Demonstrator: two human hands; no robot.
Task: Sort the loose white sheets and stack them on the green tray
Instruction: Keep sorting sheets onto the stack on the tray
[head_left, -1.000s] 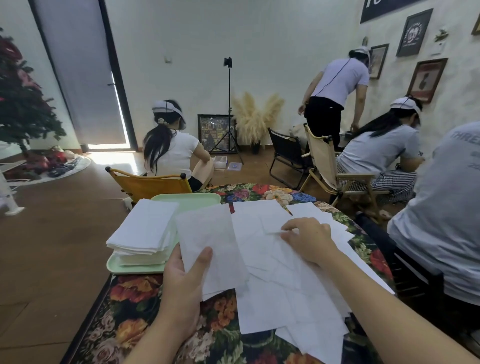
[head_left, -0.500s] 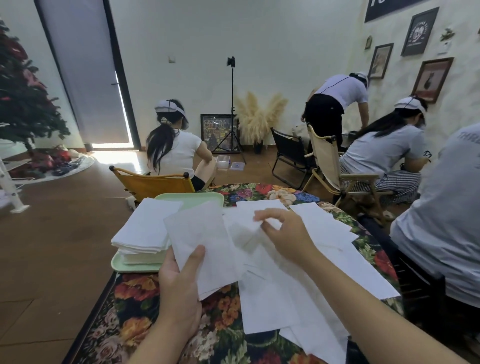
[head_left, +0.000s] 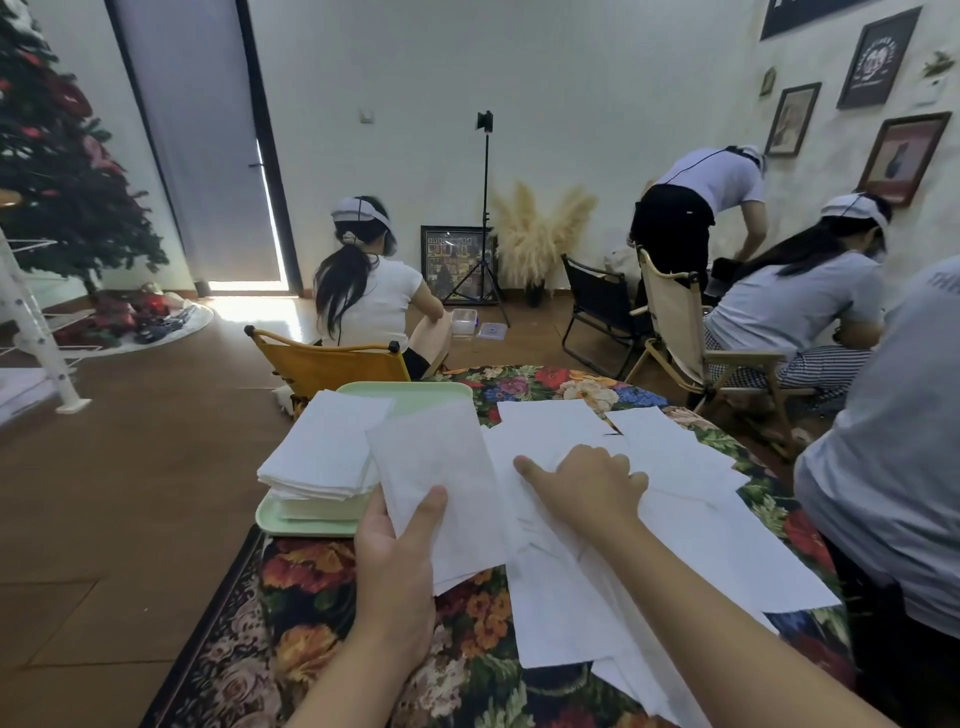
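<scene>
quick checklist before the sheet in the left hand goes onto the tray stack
1. Left hand grips the held sheet, thumb on top: ok.
2. Stack sits on the green tray, its top bare: ok.
3. Stack edges squared: not ok, upper layers sit skewed over the lower ones.
4. Right hand rests flat on the loose sheets, steadying them: ok.
5. Held sheet is single, not several: cannot tell.
6. Held sheet clear of the pile: not ok, it overlaps it.
</scene>
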